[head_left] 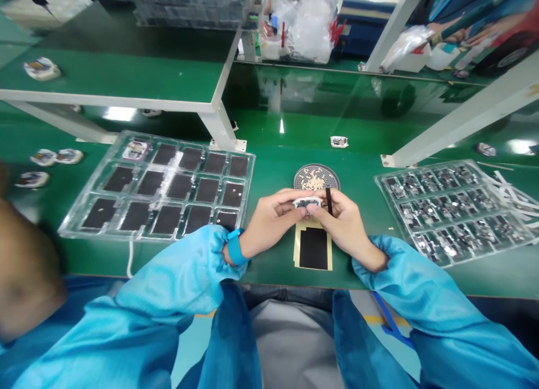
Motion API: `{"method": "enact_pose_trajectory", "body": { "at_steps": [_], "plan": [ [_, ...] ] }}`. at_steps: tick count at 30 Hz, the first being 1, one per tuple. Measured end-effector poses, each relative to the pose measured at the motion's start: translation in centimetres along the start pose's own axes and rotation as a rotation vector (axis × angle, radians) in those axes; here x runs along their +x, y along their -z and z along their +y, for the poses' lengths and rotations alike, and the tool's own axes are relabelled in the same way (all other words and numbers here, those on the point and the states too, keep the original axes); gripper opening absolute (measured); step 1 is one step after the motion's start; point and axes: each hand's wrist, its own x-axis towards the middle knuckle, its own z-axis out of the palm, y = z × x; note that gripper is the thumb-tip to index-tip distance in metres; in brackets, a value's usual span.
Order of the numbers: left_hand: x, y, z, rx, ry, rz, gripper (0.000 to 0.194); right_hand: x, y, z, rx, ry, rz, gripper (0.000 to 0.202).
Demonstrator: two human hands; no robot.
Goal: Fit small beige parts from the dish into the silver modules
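Between both hands, just in front of my body, is a small white device housing (306, 202) with a dark inside. My left hand (275, 212) grips its left side, fingers behind and thumb on the near face. My right hand (340, 218) holds the right side the same way, both thumbs close together. A thin black stick-like tool (328, 200) shows at the right hand's fingers. Below the hands lies a yellow backing sheet (297, 248) with a black square sheet (313, 248) on it. Right behind them sits a round dish (297, 178) of small beige pieces.
At left a clear compartment tray (145, 178) holds black sheets and one white housing (135, 149). Another clear tray (415, 226) at right carries metallic parts. White shelf legs (219, 128) stand on the green table. A lone housing (339, 141) lies farther back. Another person (27, 265) is at far left.
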Motion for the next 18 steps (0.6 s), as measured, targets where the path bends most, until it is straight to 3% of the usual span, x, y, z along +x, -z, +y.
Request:
{"method": "enact_pose_trajectory", "body": {
  "at_steps": [4,9,15,18],
  "plan": [
    [-0.2,0.2,-0.4,0.222,-0.141,0.025,0.026,0.3,0.1,0.2,-0.081,0.006,0.022,0.028],
    [-0.5,-0.2,0.2,0.524,-0.137,-0.006,0.031,0.6,0.4,0.6,-0.093,0.003,0.062,0.035],
    [-0.1,-0.9,0.0,0.525,-0.164,0.114,0.024,1.1,0.3,0.7,-0.069,-0.019,0.075,0.04],
    [0.1,-1.0,-0.1,0.446,-0.106,0.136,0.025,1.7,0.8,0.1,-0.134,-0.042,-0.003,0.041]
  ]
}}
